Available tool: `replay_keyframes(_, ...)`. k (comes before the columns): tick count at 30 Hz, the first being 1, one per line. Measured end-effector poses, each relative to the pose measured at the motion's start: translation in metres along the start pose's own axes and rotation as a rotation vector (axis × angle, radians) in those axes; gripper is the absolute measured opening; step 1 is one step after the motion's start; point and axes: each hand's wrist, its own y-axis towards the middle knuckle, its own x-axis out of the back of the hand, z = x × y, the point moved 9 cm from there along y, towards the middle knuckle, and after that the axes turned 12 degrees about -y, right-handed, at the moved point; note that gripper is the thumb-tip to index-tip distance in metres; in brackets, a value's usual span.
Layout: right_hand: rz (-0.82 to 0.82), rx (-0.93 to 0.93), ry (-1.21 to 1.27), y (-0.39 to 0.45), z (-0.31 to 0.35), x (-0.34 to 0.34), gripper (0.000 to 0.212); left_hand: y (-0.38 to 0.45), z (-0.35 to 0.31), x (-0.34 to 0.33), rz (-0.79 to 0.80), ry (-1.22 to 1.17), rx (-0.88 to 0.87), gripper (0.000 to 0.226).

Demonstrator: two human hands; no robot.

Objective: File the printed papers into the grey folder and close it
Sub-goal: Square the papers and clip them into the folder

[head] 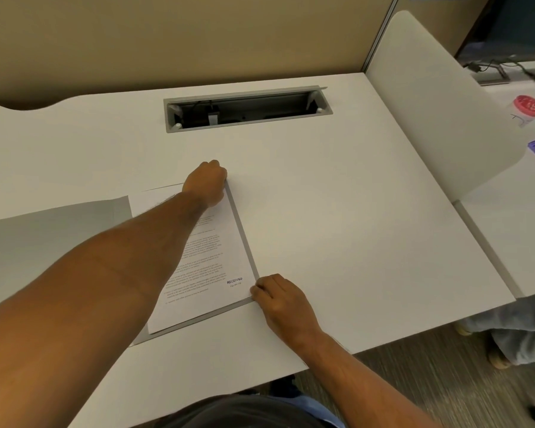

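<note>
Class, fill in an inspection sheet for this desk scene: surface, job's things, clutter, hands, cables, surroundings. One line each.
Surface: white desk, bare apart from the job's things.
Job's things: grey folder lying open; printed papers on its right half.
Clutter: nothing seen on this desk.
Hands: left hand at the papers' far corner; right hand at the near right corner.
Cables: some inside the desk's cable tray.
Surroundings: white divider; red-lidded container on the neighbouring desk.

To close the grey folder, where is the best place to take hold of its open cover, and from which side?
Grip the grey folder's open cover at its free outer edge, coming from the left. It lies flat and open left of the printed papers, so lifting that edge should swing it over them.
</note>
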Motion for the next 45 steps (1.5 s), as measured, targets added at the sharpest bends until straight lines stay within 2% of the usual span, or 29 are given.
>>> replay_keyframes(10, -0.017, 0.053, -0.043, -0.001, 0.005, 0.002, 0.014, -0.003, -0.001, 0.002, 0.01, -0.015, 0.008, 0.02)
replay_keyframes(15, 0.022, 0.015, 0.008, -0.002, 0.002, 0.0, 0.014, -0.01, -0.003, 0.009, -0.03, -0.076, 0.006, 0.037)
replay_keyframes(20, -0.001, -0.185, 0.153, 0.014, -0.016, 0.009, 0.014, -0.032, 0.002, 0.031, -0.148, -0.219, 0.059, 0.036)
replay_keyframes(27, 0.245, -0.635, 0.635, 0.062, -0.047, -0.026, 0.028, -0.102, 0.052, 0.069, -0.333, -0.372, 0.196, 0.029)
replay_keyframes(33, 0.322, -0.753, 0.778, 0.095, -0.057, -0.04, 0.034, -0.17, 0.112, 0.095, -0.475, -0.463, 0.366, 0.025)
replay_keyframes(41, 0.335, -0.855, 0.817, 0.106, -0.066, -0.059, 0.038, -0.222, 0.163, 0.084, -0.466, -0.616, 0.644, 0.032)
replay_keyframes(45, 0.335, -0.867, 0.854, 0.107, -0.065, -0.061, 0.035, -0.221, 0.162, 0.068, -0.327, -0.716, 0.705, 0.04)
